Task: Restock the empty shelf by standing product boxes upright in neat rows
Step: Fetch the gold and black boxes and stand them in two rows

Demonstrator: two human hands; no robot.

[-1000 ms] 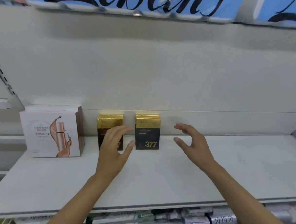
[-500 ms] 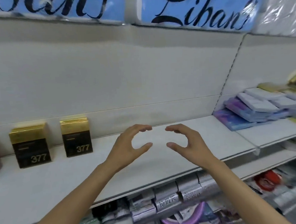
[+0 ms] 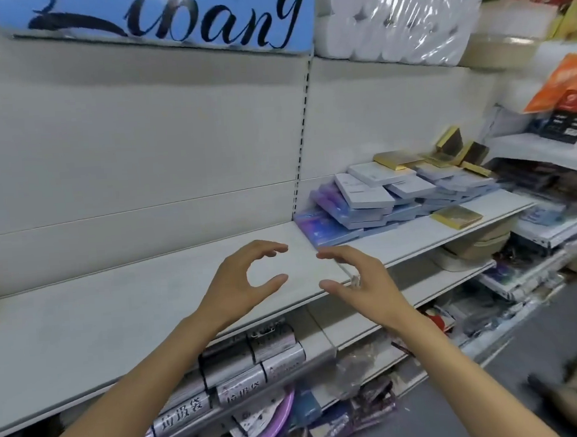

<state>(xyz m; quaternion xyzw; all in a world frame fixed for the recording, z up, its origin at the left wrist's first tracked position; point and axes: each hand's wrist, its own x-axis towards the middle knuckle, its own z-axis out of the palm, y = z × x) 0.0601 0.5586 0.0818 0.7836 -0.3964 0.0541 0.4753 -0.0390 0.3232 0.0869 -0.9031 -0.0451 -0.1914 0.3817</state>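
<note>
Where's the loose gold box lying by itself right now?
In the head view, the gold box lies flat near the front edge of the right-hand shelf, just right of the pile of blue and white boxes, beyond the right hand.

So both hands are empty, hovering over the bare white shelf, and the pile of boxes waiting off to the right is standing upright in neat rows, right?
Not quite. The head view shows the pile of boxes lying flat, stacked loosely and askew, not standing upright in rows. The rest holds: the left hand and right hand are empty, fingers loosely curved, above the bare white shelf.
</note>
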